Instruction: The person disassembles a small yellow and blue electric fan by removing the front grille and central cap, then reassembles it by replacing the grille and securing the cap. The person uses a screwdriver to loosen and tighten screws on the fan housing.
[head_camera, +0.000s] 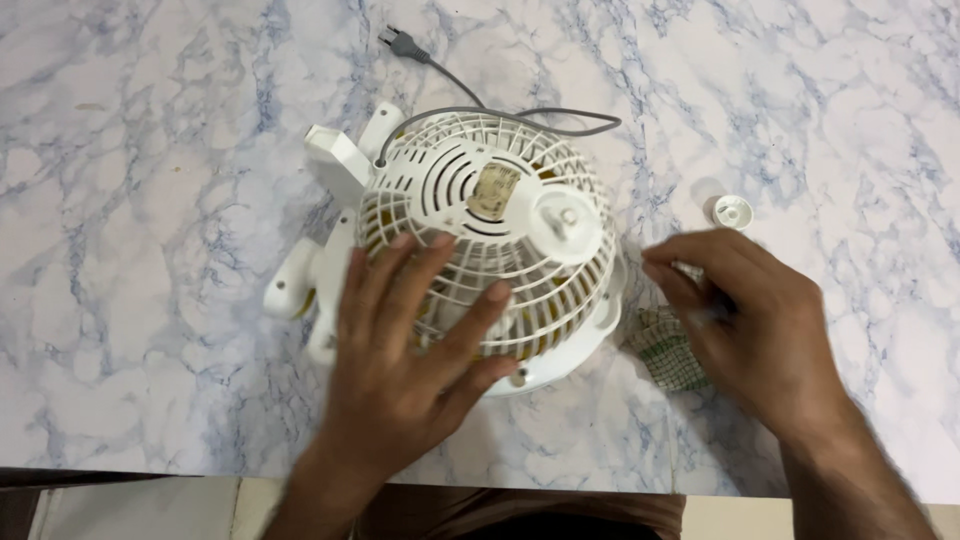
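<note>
Fan work is what I watch from my remote seat: a small white plastic table fan lies face down on the blue-veined white marble tabletop, its rounded rear grille turned up. I take this fan as my landmark.

My left hand rests flat on the near side of the grille, fingers spread open and pressing, not wrapped around anything. My right hand is just to the right of the fan, blurred; its fingers are curled and seem to pinch something thin, perhaps a tool, but I cannot tell what it is. Under this hand lies a green-checked cloth, touching the fan's rim. Farther right of the fan and a little beyond sits a small round white plastic cap. The grey cord leaves the far side of the fan and ends in a dark plug, unplugged on the marble.

In my judgement, the holding hand should keep an even downward pressure near the grille's middle so the fan does not rock, and fingertips should stay out of the slots. Small loose parts like the cap are better kept together, away from the table edge.
</note>
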